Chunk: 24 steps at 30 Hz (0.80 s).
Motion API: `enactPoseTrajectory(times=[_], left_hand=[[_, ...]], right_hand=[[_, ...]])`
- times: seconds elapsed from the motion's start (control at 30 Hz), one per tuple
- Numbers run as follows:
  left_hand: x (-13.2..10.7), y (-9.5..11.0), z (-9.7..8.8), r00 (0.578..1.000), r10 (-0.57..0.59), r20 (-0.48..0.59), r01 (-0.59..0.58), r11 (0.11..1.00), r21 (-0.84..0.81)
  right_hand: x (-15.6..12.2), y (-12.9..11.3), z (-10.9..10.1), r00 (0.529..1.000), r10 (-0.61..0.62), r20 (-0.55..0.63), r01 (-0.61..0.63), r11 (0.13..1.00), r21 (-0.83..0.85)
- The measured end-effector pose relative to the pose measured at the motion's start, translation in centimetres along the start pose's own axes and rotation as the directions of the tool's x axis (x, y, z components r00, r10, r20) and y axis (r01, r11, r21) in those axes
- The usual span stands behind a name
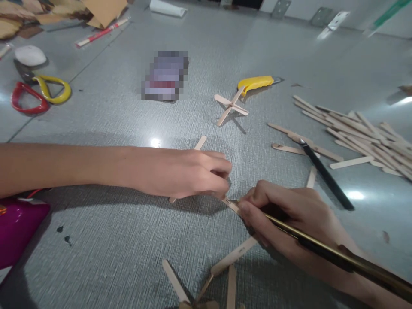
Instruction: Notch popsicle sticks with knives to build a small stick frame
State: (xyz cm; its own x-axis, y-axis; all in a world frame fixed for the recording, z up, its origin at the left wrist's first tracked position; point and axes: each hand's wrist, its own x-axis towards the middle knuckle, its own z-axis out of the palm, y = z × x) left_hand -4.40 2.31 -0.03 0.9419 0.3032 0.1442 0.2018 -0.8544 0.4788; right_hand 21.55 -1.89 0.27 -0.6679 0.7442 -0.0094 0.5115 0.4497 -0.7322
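Observation:
My left hand (189, 174) reaches in from the left, fingers curled down onto a wooden craft stick (200, 143) that lies across the grey table. My right hand (289, 219) is closed round a long gold and black pen (325, 251). The pen's tip touches a second stick (232, 207) right beside my left fingertips. Another stick (233, 256) lies under my right hand, and a fan of joined sticks (206, 292) sits at the near edge.
A pile of loose sticks (363, 135) lies at the right with a black pen (326, 174) across some. A small stick cross (231, 107) and a yellow utility knife (255, 83) sit in the middle. Scissors (40, 92), a white mouse (30, 55) and cardboard scraps (103, 10) are at the far left. A magenta object (17, 227) is at the near left.

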Motion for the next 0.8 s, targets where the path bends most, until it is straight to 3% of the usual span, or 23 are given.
enactPoseTrajectory(times=[0.8], left_hand=[[0.16, 0.08, -0.03, 1.0, -0.013, 0.004, 0.013, 1.0, -0.025]], right_hand=[[0.0, -0.13, -0.03, 0.999, 0.046, 0.013, -0.046, 0.999, 0.005]])
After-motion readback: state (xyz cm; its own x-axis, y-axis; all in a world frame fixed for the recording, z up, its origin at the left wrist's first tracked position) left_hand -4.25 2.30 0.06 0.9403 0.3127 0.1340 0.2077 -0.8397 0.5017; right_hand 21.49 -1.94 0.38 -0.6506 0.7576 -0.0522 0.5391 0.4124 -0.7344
